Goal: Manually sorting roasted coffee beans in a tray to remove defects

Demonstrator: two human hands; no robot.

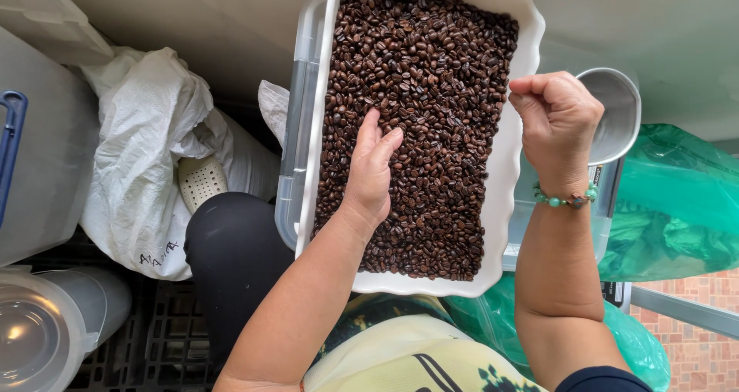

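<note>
The biggest thing in view is the white woven sack (146, 142) at the left, crumpled and soft, with a grey plastic container (38, 138) beside it. At the right lies a green plastic bag (677, 199).

In the middle, a clear plastic box (296, 130) carries a white rectangular dish (504, 207) with a wavy rim. The dish rests on the box, above the person's lap, and it is filled almost edge to edge with dark roasted coffee beans (431, 76). I judge that the dish is stiff, rather heavy when full, and breakable if it is ceramic; the safest hold would be under the two long rims, with both hands and kept level. The beans are small, hard, light and a little glossy, so they roll and slip easily; only a pinch or a scoop can take them.

A grey metal cup (616, 111) stands just beyond the right edge of the dish.

The left hand (369, 172) lies flat on the beans, fingers stretched out and together, gripping nothing. The right hand (558, 115) hovers over the right rim, its grip closed in a loose fist; whether beans are inside, I cannot tell. A green bead bracelet (566, 199) sits on the right wrist.
</note>
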